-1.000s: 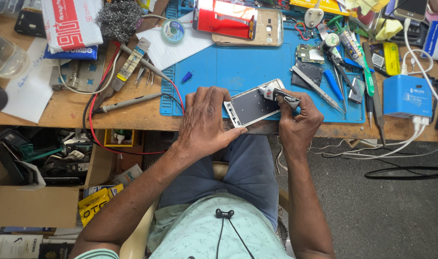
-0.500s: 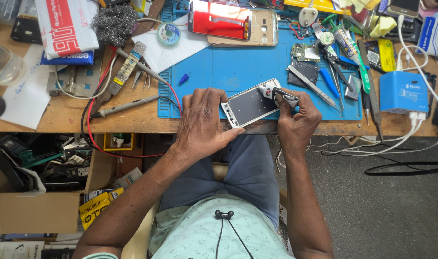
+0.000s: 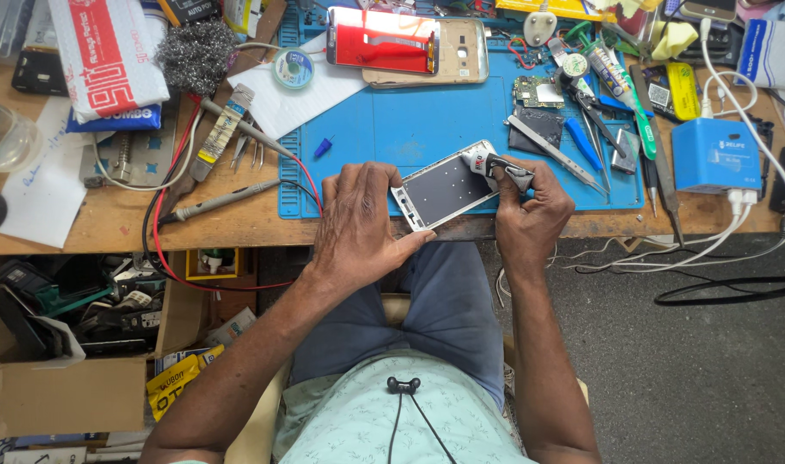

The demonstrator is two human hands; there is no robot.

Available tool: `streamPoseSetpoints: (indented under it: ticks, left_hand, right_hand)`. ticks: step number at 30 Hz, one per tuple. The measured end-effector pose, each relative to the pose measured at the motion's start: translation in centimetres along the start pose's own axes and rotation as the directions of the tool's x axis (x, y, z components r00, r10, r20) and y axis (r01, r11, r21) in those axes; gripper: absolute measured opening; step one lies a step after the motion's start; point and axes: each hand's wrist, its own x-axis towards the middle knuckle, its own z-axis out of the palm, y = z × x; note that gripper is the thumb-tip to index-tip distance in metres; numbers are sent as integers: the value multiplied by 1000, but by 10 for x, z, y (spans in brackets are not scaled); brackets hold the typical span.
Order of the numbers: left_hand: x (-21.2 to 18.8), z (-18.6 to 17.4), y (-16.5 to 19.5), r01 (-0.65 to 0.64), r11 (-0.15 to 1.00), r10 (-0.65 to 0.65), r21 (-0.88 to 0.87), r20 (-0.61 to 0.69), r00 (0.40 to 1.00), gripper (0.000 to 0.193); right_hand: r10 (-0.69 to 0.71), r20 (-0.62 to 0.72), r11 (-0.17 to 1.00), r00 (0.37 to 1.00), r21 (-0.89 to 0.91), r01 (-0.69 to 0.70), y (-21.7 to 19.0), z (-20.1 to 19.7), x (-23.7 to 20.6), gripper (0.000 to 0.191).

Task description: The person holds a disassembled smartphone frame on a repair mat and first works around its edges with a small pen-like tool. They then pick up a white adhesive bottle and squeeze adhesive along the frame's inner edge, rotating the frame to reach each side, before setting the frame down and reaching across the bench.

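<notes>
My left hand grips the lower left end of a white phone frame, which rests tilted at the near edge of the blue work mat. My right hand holds a small glue tube with its tip against the frame's upper right corner. The frame's grey inner plate faces up. Both forearms reach out from my lap over the bench edge.
A red phone screen lies on a beige back cover at the mat's far side. A circuit board, tweezers and screwdrivers lie right. A blue charger box, red wire, probes, steel wool surround.
The view has shifted slightly; both hands stay on the phone frame, with the tube tip still at its upper right corner.
</notes>
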Motion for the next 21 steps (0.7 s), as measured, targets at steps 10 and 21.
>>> streamPoseSetpoints:
  ticks: [10, 21]
  left_hand:
    - [1, -3, 4, 13, 1000, -13, -2, -1, 1000, 76]
    - [0, -1, 3, 4, 1000, -4, 1, -21, 1000, 75]
  right_hand:
    - [6, -28, 999, 1000, -46, -7, 0, 1, 1, 11]
    - [24, -54, 998, 998, -52, -27, 3, 3, 0, 10]
